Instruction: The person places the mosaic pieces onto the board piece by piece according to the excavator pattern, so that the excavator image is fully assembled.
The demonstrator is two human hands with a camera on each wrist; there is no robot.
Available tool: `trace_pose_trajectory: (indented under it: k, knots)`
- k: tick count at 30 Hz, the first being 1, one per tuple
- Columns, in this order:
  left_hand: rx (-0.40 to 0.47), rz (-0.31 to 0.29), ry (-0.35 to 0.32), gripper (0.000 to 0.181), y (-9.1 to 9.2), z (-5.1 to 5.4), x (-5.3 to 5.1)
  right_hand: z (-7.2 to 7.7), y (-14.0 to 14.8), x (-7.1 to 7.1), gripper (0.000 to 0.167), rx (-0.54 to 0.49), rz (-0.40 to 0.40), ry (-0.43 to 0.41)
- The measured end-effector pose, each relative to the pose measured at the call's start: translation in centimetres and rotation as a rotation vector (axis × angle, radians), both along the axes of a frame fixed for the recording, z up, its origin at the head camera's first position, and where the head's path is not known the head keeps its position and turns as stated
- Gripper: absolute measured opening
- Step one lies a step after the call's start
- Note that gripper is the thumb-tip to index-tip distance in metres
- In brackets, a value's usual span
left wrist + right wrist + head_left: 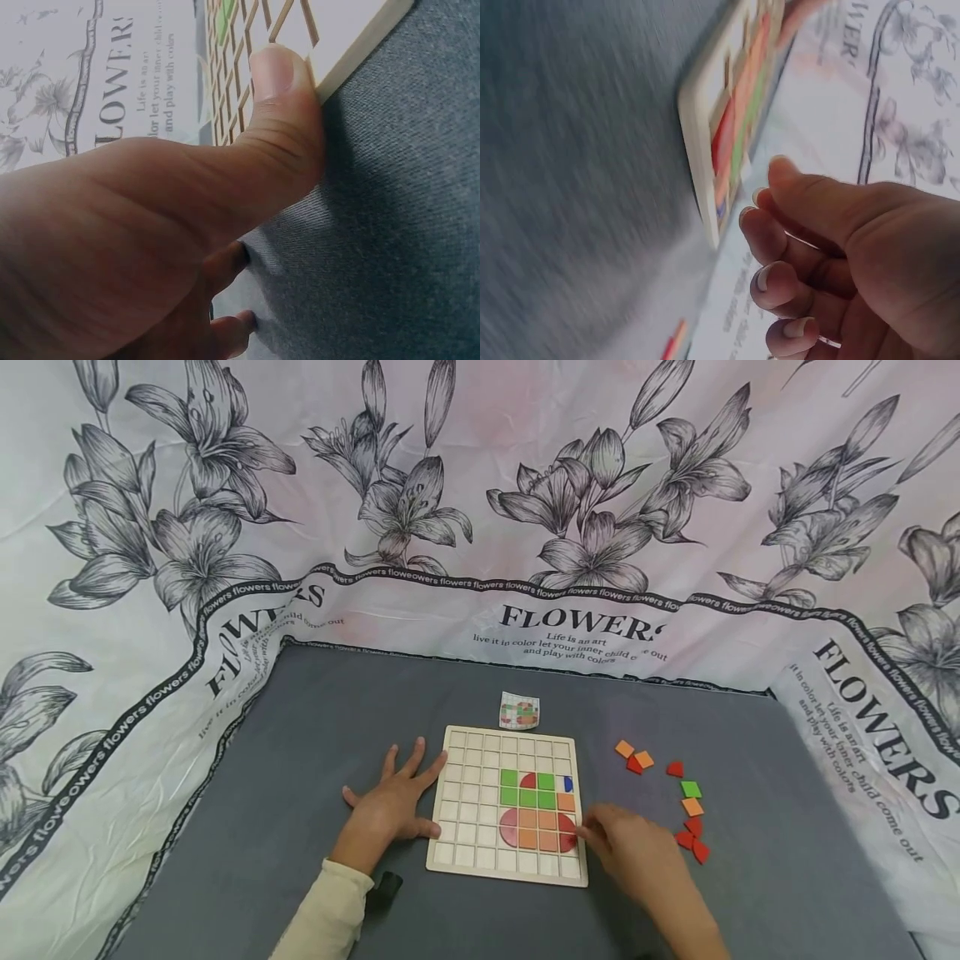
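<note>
A wooden grid board [506,878] lies on the grey cloth between both hands. My left hand [390,810] spreads its fingers at the board's left side; in the left wrist view its thumb [274,79] presses on the board's edge. Near the right edge is my right hand [633,852], fingers bent loosely with the thumb near the index finger; no piece shows between them in the right wrist view. Beside those fingertips sits a red rounded piece [567,832] in the grid. Orange squares [537,830], green squares [528,797] and a blue piece [567,784] fill other cells.
A small printed picture card [519,711] lies behind the board. Loose orange squares [625,748], red pieces [701,850] and a green square [691,789] are scattered to the right. A black object [386,891] is by the left wrist. Flower-printed fabric [420,610] stands behind.
</note>
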State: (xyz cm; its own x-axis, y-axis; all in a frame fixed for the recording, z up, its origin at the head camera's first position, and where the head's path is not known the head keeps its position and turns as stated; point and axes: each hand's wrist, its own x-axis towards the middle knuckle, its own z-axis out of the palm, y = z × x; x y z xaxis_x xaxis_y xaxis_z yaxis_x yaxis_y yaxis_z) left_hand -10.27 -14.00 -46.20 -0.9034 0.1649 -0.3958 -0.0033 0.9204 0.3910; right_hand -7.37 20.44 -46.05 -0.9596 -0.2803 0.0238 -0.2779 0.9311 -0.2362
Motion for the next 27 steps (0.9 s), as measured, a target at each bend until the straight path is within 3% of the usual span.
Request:
trace_pose_trajectory:
  k: [8, 16, 27]
  knots:
    - [-0.003, -0.005, 0.013, 0.11, 0.4, -0.1, -0.1, 1.6, 3.1, -1.7, 0.013, -0.035, -0.044, 0.066]
    - [-0.006, 0.01, 0.008, 0.111, 0.1, -0.4, 0.3, 1.1, 5.5, -3.8, 0.022, -0.032, -0.087, 0.068]
    - [-0.007, 0.0, -0.004, 0.111, 0.0, -0.4, -0.3, 0.6, 7.5, -7.0, 0.029, -0.001, -0.1, 0.027]
